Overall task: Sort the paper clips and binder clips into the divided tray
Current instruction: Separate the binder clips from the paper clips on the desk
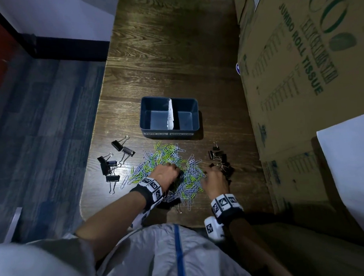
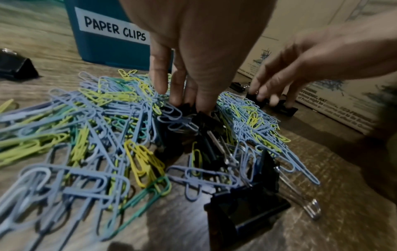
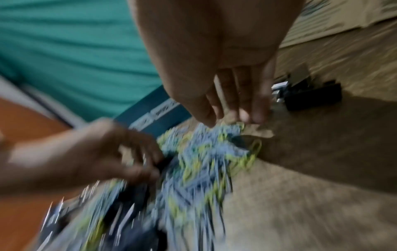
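A blue divided tray (image 1: 144, 116) (image 2: 103, 51) stands mid-table with a white paper divider; both compartments look bare, and the left label reads PAPER CLIPS. In front of it lies a heap of blue, green and yellow paper clips (image 1: 163, 159) (image 2: 96, 118) (image 3: 197, 161) with black binder clips mixed in. My left hand (image 1: 176, 170) (image 2: 189, 101) reaches into the heap's middle and pinches a black binder clip (image 2: 187, 107). My right hand (image 1: 209, 170) (image 3: 232, 118) hovers at the heap's right edge with fingers fairly straight and nothing in them, next to small binder clips (image 1: 221, 159).
Several large binder clips (image 1: 125, 150) lie left of the heap, near the table's left edge (image 1: 100, 112). Another large one (image 2: 240, 212) sits at the heap's near side. Tall cardboard boxes (image 1: 299, 70) wall off the right side. The right wrist view is blurred.
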`<state>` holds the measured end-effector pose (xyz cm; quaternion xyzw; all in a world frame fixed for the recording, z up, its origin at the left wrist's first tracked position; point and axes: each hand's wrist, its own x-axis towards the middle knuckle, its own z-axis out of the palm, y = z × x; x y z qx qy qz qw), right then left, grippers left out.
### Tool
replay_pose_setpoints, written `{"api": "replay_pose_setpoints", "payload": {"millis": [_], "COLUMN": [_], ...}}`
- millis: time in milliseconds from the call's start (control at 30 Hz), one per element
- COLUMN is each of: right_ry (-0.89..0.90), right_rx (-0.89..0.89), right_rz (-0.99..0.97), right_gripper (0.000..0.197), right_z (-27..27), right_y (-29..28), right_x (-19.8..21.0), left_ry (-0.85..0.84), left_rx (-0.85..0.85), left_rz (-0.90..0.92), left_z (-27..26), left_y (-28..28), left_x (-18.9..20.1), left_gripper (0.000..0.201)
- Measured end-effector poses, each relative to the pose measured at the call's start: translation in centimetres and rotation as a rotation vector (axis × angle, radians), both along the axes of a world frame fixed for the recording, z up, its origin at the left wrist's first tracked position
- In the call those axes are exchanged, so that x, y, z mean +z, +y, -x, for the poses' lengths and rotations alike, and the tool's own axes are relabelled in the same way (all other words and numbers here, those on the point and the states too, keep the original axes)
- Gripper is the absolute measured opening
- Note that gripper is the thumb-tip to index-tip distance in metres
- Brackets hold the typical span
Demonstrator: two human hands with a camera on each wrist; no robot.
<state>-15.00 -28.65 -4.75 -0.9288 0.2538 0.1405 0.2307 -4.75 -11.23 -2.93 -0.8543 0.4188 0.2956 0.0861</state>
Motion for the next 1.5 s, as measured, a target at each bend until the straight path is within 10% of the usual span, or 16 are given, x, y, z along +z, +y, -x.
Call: {"api": "replay_pose_setpoints", "payload": {"millis": [133, 333, 500, 667, 967, 1267, 1400, 1500], "right_ry": [0.106, -0.059, -0.047, 0.067, 0.019, -0.023, -0.056, -0.082], "right_rx": [0.179, 0.263, 0.589, 0.869, 0.686, 0.502, 0.43, 0.387], "right_rz": [0.009, 0.08, -0.113, -0.063, -0.023, -0.044, -0.086, -0.078], "right_gripper": [0.065, 0.041, 0.018, 0.035, 0.027, 0.027, 0.032, 0.025], "right_z": [1.0, 0.7, -0.3, 0.4, 0.4, 0.7, 0.8, 0.9], "right_y": [2.0, 2.9, 5.3, 6.7, 6.1, 5.8, 5.5, 5.3], "right_x": [-0.2, 0.9, 2.1, 2.1, 2.0, 1.8, 1.4, 0.6], "left_ry": [0.034, 0.048, -0.036, -0.015, 0.033, 0.062, 0.089, 0.064], "left_rx": [0.084, 0.279, 0.178, 0.05, -0.222, -0.025, 0.003, 0.174], "left_rz": [0.039, 0.24, 0.237, 0.2, 0.127, 0.163, 0.244, 0.372], "left_z": [-0.4, -0.4, -0.1, -0.2, -0.7, -0.1, 0.3, 0.6], "left_y": [0.8, 3.6, 4.2, 3.6, 3.5, 2.9, 3.6, 4.2], "left_x": [-0.3, -1.0, -0.9, -0.5, -0.6, 0.0, -0.7, -0.7], "left_gripper": [0.027, 0.03, 0.053, 0.059, 0.071, 0.052, 0.083, 0.05]}}
